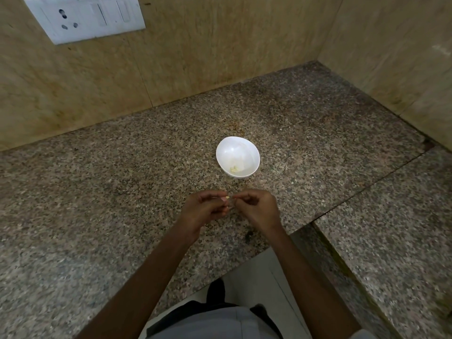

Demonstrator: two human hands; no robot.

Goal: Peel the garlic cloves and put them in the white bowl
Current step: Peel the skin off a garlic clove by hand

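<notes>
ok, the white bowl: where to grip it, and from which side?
Probably pinch the rim on its right side, from above. The white bowl stands upright and open on the counter; its outer wall curves under, giving little purchase. The peeled pieces lie inside at near-left, and the left hand and right hand pinch a garlic clove in front.

No text, label, brand, number or sign can be read here. The white plastic switch-and-socket plate [85, 17] on the beige wall and the round white bowl [234, 148] on the speckled granite tabletop [97, 179] show plain surfaces only.
</notes>
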